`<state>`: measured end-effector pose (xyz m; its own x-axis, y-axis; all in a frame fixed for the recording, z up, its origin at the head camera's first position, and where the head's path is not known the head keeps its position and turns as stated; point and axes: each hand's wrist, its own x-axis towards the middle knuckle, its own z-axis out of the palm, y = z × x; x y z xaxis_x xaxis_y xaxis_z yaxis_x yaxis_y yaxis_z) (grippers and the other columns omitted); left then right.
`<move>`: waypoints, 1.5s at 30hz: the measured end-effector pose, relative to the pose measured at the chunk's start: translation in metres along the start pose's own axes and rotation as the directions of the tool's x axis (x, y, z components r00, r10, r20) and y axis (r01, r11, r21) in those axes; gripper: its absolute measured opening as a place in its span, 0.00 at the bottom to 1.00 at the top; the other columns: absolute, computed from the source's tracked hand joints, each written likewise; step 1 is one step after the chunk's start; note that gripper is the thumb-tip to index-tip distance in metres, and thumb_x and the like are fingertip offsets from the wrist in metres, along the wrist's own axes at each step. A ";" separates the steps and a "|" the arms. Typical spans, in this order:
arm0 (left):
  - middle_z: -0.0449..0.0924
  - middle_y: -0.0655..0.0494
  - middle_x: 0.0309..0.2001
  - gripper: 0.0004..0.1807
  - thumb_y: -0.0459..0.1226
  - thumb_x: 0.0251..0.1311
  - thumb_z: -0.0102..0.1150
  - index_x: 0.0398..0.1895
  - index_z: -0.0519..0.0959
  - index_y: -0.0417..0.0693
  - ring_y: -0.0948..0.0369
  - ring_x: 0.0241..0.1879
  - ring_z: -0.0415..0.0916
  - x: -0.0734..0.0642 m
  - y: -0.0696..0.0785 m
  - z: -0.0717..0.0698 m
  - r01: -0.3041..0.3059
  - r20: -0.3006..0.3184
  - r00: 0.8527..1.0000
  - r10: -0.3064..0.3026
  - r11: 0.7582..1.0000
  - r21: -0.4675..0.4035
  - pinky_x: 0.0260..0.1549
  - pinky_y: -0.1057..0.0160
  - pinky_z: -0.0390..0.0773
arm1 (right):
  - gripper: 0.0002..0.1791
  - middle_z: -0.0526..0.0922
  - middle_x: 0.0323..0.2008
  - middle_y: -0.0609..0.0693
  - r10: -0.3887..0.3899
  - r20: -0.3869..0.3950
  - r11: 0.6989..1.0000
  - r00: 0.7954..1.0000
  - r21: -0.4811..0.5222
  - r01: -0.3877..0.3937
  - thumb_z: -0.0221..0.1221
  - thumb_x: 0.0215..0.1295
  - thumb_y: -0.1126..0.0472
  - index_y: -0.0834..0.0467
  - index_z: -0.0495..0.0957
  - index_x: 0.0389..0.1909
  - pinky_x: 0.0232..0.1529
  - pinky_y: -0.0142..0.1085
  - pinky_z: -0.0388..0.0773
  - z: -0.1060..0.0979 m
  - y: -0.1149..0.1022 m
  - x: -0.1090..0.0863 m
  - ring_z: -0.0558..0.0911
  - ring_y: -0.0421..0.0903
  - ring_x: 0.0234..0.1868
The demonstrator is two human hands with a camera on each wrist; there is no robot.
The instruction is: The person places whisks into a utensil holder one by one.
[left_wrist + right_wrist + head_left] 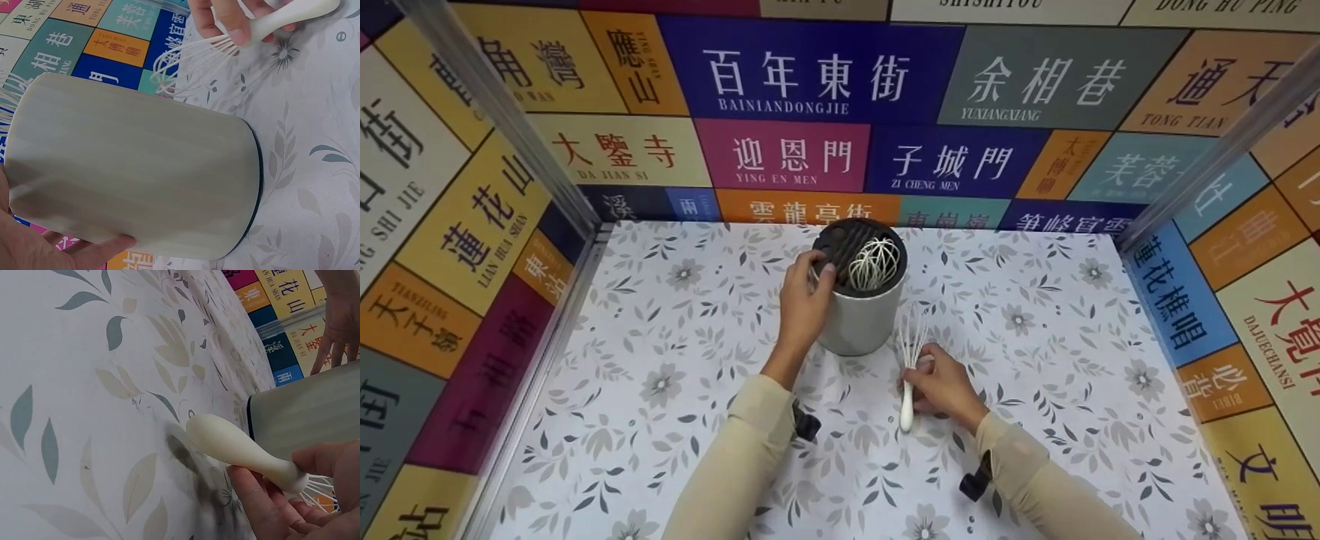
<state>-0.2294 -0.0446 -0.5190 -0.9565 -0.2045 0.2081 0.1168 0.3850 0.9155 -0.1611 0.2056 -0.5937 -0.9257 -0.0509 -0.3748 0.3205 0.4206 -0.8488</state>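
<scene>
A light grey cylindrical utensil holder [859, 322] with a dark slotted top stands upright toward the back of the table. Out of its top pokes the white wire head of a whisk [876, 264], whose handle is hidden inside. My left hand [804, 304] grips the holder's left side, thumb at the dark rim and fingers along the wall [112, 163]. Just in front and to the right, my right hand [943, 384] pinches a second white whisk [907, 411] near the top of its handle. Its wires point toward the holder, and the thick handle end [219, 439] points back toward me.
A white tablecloth [660, 442] with grey leaves and flowers covers the table. Panels printed with colourful name signs [802, 82] rise at the back and both sides. Clear strips [525, 135] run along the corners.
</scene>
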 end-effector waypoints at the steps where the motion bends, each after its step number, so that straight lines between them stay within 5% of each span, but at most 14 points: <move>1: 0.77 0.46 0.56 0.15 0.44 0.73 0.55 0.58 0.77 0.51 0.51 0.56 0.75 0.000 0.000 0.000 0.004 0.000 1.000 -0.004 1.000 0.002 0.57 0.48 0.73 | 0.18 0.82 0.31 0.52 -0.005 -0.004 1.000 1.000 0.007 0.005 0.67 0.64 0.58 0.56 0.73 0.51 0.25 0.49 0.84 0.000 -0.001 0.000 0.88 0.56 0.26; 11: 0.77 0.46 0.54 0.15 0.44 0.73 0.55 0.58 0.77 0.51 0.52 0.51 0.74 -0.001 0.000 0.000 0.012 0.007 1.000 -0.012 1.000 -0.001 0.54 0.49 0.73 | 0.26 0.78 0.43 0.56 -0.043 -0.031 0.991 0.999 0.122 0.046 0.64 0.68 0.56 0.57 0.67 0.62 0.33 0.51 0.86 -0.011 -0.029 0.000 0.88 0.50 0.36; 22: 0.77 0.46 0.59 0.16 0.44 0.73 0.54 0.59 0.77 0.51 0.51 0.62 0.75 -0.001 -0.001 0.001 0.015 0.012 1.000 -0.015 1.000 0.006 0.63 0.48 0.71 | 0.25 0.81 0.42 0.56 -0.147 -0.123 0.974 0.982 0.156 0.165 0.63 0.69 0.55 0.58 0.65 0.61 0.29 0.49 0.86 -0.020 -0.069 0.001 0.88 0.48 0.36; 29: 0.77 0.46 0.59 0.16 0.44 0.74 0.54 0.59 0.76 0.51 0.51 0.62 0.74 0.000 -0.001 0.000 0.012 0.015 1.000 -0.012 1.000 -0.003 0.63 0.48 0.71 | 0.26 0.80 0.44 0.56 -0.200 -0.152 0.953 0.968 0.199 0.228 0.63 0.70 0.54 0.57 0.64 0.63 0.31 0.50 0.86 -0.022 -0.091 0.002 0.87 0.58 0.44; 40: 0.77 0.46 0.55 0.15 0.44 0.73 0.55 0.58 0.77 0.51 0.51 0.53 0.75 0.002 0.000 0.000 0.007 0.001 1.000 -0.007 1.000 0.001 0.56 0.48 0.73 | 0.27 0.80 0.46 0.58 -0.298 -0.237 0.919 0.925 0.192 0.345 0.61 0.72 0.49 0.55 0.64 0.63 0.34 0.54 0.86 -0.029 -0.132 0.009 0.87 0.54 0.40; 45: 0.77 0.47 0.57 0.15 0.44 0.73 0.54 0.58 0.77 0.51 0.52 0.56 0.75 0.001 -0.001 0.000 0.005 0.007 1.000 -0.005 1.000 0.000 0.58 0.48 0.73 | 0.30 0.80 0.48 0.57 -0.367 -0.285 0.899 0.886 0.135 0.416 0.61 0.72 0.47 0.56 0.63 0.67 0.30 0.48 0.86 -0.033 -0.150 0.013 0.88 0.54 0.44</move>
<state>-0.2302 -0.0451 -0.5193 -0.9588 -0.2005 0.2013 0.1122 0.3835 0.9167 -0.2275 0.1712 -0.4587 -0.9946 0.0591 0.0856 -0.0695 0.2351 -0.9695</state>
